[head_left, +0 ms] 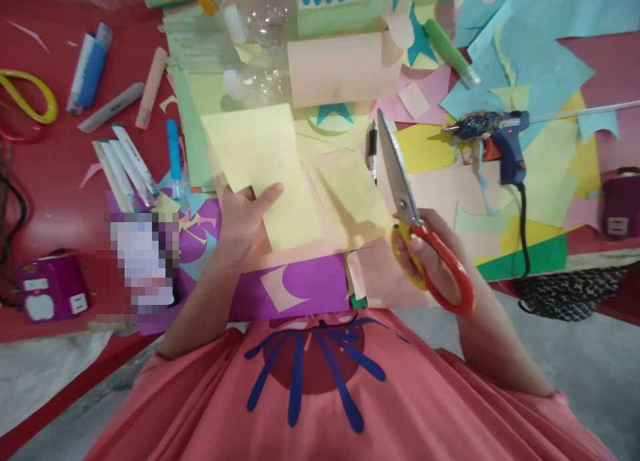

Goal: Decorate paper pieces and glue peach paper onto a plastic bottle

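My left hand (245, 217) grips a folded or layered sheet of pale yellow paper (273, 157), its thumb on top and the other fingers hidden beneath. In my right hand (435, 244) are large scissors (400, 174) with one red and one yellow handle, the closed blades pointing away from me. Between the hands lies another pale yellow piece (353, 194), crossed by the scissors' shadow. A black pen (373, 151) rests just left of the blades. Purple paper (295, 284) with a cut peach piece on it lies near my body.
A blue glue gun (510, 141) with a black cord lies at the right. Markers (125, 164), a phone (143, 261) and a purple box (53, 287) are at the left. Clear plastic bottles (263, 21) and a peach roll (345, 67) stand beyond the papers.
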Available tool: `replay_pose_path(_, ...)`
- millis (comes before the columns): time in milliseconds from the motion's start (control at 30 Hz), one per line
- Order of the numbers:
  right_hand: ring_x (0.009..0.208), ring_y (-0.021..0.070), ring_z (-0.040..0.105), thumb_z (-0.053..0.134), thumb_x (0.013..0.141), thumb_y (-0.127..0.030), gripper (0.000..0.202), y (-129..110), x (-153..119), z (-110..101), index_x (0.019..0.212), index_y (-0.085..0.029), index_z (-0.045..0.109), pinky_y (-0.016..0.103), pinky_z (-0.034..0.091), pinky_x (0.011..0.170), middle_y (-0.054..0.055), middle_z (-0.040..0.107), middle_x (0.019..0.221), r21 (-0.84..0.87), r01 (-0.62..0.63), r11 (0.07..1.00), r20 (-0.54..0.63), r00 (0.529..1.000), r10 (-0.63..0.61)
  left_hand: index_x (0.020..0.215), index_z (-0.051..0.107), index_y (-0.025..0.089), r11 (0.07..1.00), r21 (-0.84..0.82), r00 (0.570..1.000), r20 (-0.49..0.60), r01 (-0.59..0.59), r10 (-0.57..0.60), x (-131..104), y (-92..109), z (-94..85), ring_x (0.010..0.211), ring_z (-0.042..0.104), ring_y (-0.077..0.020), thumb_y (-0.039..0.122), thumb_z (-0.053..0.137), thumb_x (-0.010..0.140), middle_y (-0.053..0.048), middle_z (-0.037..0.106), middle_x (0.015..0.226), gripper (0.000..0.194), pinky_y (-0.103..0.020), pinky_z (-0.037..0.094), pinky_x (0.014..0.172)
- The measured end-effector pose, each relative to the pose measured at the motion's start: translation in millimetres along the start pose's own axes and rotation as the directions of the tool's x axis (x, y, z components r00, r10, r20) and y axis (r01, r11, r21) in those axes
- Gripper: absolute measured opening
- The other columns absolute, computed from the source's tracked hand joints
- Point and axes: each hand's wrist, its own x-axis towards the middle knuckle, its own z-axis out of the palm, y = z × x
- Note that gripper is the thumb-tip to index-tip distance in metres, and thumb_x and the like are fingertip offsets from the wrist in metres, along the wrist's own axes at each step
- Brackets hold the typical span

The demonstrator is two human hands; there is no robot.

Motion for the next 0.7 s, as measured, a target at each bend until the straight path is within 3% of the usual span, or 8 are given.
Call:
replay_pose_path(133, 0.046, 0.0084, 0.048, 0.072, 0.07, -0.058, 0.051, -0.9, 2.7, -31.8, 0.106, -0.025, 0.059, 0.022, 0.038, 0.042, -0.004, 0.055, 0.071, -0.275, -0.101, 0.956, -0.283, 0.959, 0.02, 0.083, 0.065, 0.023, 0.956, -0.022, 0.956, -0.003, -0.294, 0.294, 20.2, 3.7, -10.7, 0.098, 0.07, -0.0201, 0.044, 0.083, 0.065, 0.0, 0.073, 0.091, 0.034, -0.032, 0.058, 0.088)
replay_pose_path(267, 0.067, 0.0181, 0.061, 0.069, 0.071, -0.057, 0.052, 12.5, 7.3, -52.8, 0.108, -0.022, 0.065, 0.03, 0.045, 0.059, 0.004, 0.064, 0.08, -0.527, -0.214, 0.822, -0.47, 0.88, -0.072, 0.111, 0.057, 0.034, 0.883, 0.123, 0.886, -0.045, -0.453, 0.461, 29.7, -3.9, -22.0, 0.109, 0.064, -0.0175, 0.052, 0.073, 0.078, 0.005, 0.068, 0.111, 0.041, -0.032, 0.054, 0.091)
replay_pose_path(400, 0.075, 0.0236, 0.065, 0.065, 0.074, -0.042, 0.051, 29.7, 11.7, -64.9, 0.119, -0.02, 0.064, 0.037, 0.05, 0.071, 0.011, 0.07, 0.091, -0.634, -0.282, 0.72, -0.498, 0.861, -0.102, 0.127, 0.045, 0.052, 0.841, 0.233, 0.836, -0.149, -0.489, 0.528, 25.3, -12.7, -22.4, 0.14, 0.044, -0.0218, 0.054, 0.067, 0.083, 0.014, 0.046, 0.147, 0.049, -0.039, 0.045, 0.109)
replay_pose_path(533, 0.087, 0.0272, 0.067, 0.066, 0.074, -0.036, 0.056, 31.2, 12.4, -68.0, 0.128, -0.02, 0.062, 0.041, 0.052, 0.079, 0.015, 0.07, 0.108, -0.729, -0.299, 0.616, -0.475, 0.869, -0.14, 0.129, 0.046, 0.055, 0.804, 0.202, 0.789, -0.169, -0.559, 0.591, 15.9, -12.1, -15.6, 0.152, 0.02, -0.0219, 0.056, 0.068, 0.081, 0.02, 0.036, 0.153, 0.053, -0.042, 0.033, 0.12)
replay_pose_path(600, 0.088, 0.0278, 0.066, 0.062, 0.079, -0.04, 0.048, 23.2, 10.6, -66.1, 0.123, -0.021, 0.067, 0.04, 0.052, 0.077, 0.015, 0.07, 0.108, -0.769, -0.31, 0.559, -0.47, 0.867, -0.166, 0.128, 0.046, 0.055, 0.807, 0.205, 0.799, -0.142, -0.554, 0.584, 13.1, -11.5, -13.3, 0.152, 0.02, -0.0217, 0.056, 0.065, 0.084, 0.02, 0.036, 0.153, 0.049, -0.043, 0.031, 0.121)
replay_pose_path(700, 0.079, 0.025, 0.063, 0.055, 0.083, -0.042, 0.037, 7.4, 9.5, -59.3, 0.102, -0.019, 0.076, 0.038, 0.049, 0.07, 0.013, 0.071, 0.095, -0.798, -0.263, 0.543, -0.462, 0.845, -0.269, 0.128, 0.048, 0.052, 0.826, 0.212, 0.828, -0.106, -0.523, 0.551, 10.3, -12.6, -10.9, 0.147, 0.032, -0.0234, 0.059, 0.061, 0.086, 0.015, 0.04, 0.152, 0.045, -0.044, 0.034, 0.118)
